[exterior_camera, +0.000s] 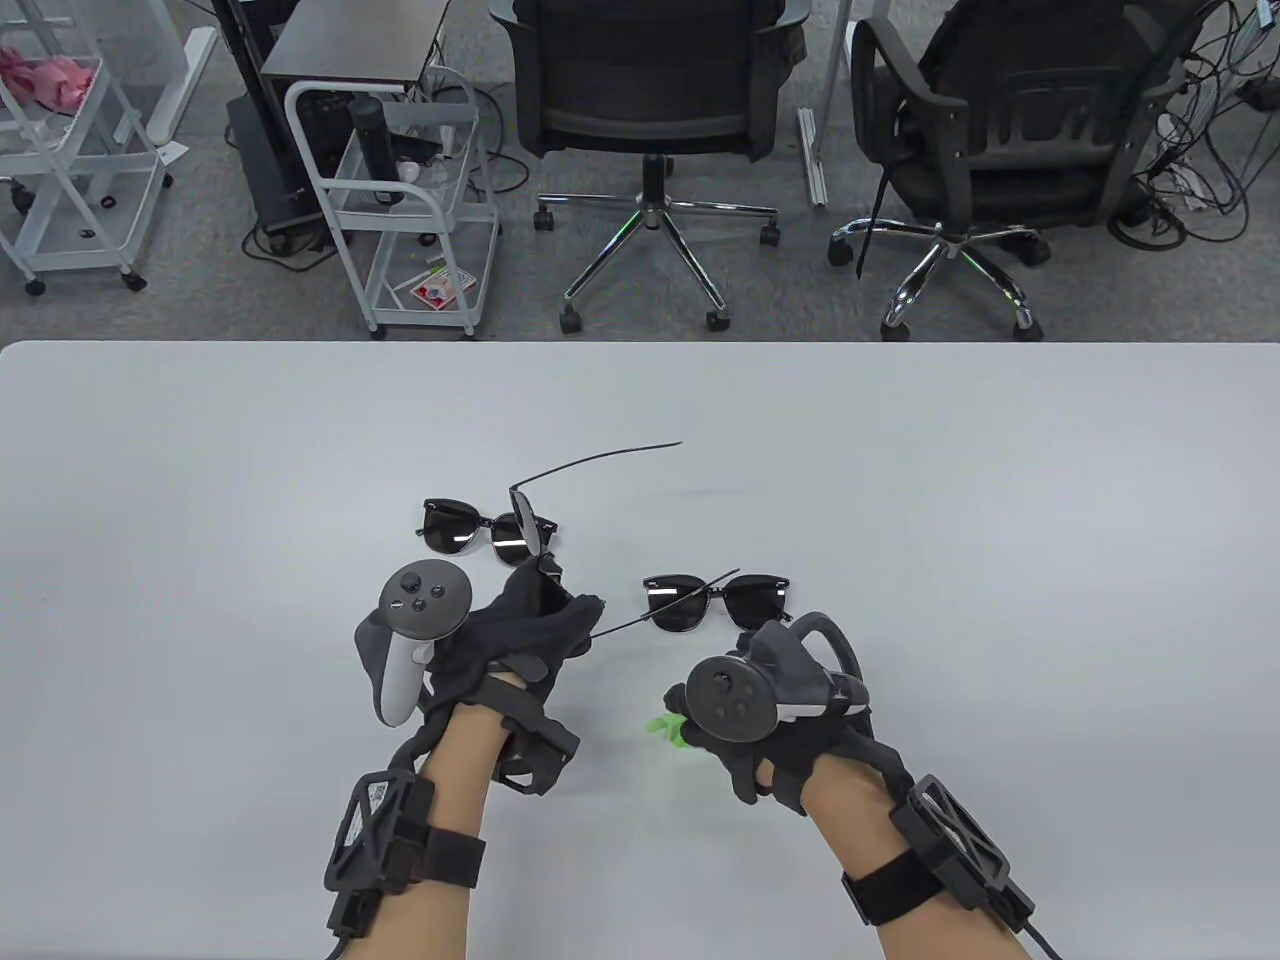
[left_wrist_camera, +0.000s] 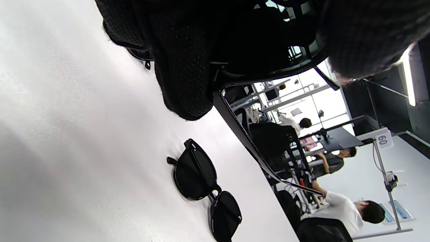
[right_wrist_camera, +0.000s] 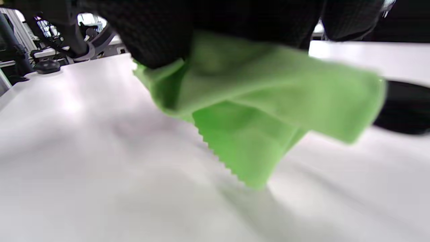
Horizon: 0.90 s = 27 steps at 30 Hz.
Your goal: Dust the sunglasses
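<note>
My left hand (exterior_camera: 540, 600) grips a black pair of sunglasses (exterior_camera: 527, 518) by the frame and holds it above the table, temples spread wide. One temple (left_wrist_camera: 252, 148) runs past my gloved fingers (left_wrist_camera: 184, 67) in the left wrist view. A second black pair (exterior_camera: 455, 527) lies on the table just beyond my left hand. A third pair (exterior_camera: 715, 600) lies lenses up in front of my right hand. My right hand (exterior_camera: 700, 735) holds a crumpled green cloth (exterior_camera: 668, 728) low over the table. In the right wrist view the cloth (right_wrist_camera: 268, 111) hangs from my fingers (right_wrist_camera: 154, 37).
The white table (exterior_camera: 900, 450) ends at its far edge. Beyond it stand two black office chairs (exterior_camera: 655, 90) and a white wire cart (exterior_camera: 420, 210). A pair of sunglasses (left_wrist_camera: 205, 188) lies on the table in the left wrist view.
</note>
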Available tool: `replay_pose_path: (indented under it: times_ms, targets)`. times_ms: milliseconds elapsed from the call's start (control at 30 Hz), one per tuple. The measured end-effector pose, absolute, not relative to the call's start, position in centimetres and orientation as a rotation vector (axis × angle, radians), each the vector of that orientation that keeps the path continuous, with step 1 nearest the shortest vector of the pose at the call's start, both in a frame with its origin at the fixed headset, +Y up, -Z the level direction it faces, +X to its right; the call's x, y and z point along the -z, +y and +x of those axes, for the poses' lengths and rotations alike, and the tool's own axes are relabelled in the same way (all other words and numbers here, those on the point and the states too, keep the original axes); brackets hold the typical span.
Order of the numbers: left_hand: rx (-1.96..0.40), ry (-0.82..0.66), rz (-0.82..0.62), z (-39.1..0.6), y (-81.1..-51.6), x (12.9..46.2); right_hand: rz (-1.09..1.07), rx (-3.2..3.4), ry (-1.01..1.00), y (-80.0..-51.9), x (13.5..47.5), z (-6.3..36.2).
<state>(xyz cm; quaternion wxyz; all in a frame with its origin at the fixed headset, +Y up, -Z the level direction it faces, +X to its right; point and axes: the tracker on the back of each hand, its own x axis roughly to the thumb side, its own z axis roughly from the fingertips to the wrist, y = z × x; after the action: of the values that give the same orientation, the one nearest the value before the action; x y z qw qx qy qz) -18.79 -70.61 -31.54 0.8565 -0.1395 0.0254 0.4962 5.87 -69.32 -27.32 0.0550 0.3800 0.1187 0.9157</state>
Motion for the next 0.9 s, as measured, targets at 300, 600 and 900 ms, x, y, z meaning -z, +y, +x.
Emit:
replay_pose_path:
  times_ms: [300,600,900]
  targets:
    - [-1.133,-0.023,-0.338,-17.9,-70.7,31.5,0.953,-2.609,0.241,-69.1,28.3,7.6]
    - [-1.116,-0.217,-0.460,-13.9,-70.8,31.0,0.710,-2.468,-0.191,-67.5,28.2,8.5]
    - [-0.904,-0.199,-0.361,-13.7,-70.1,30.7,0.654,-2.486,-0.585,-65.0,27.6,11.2]
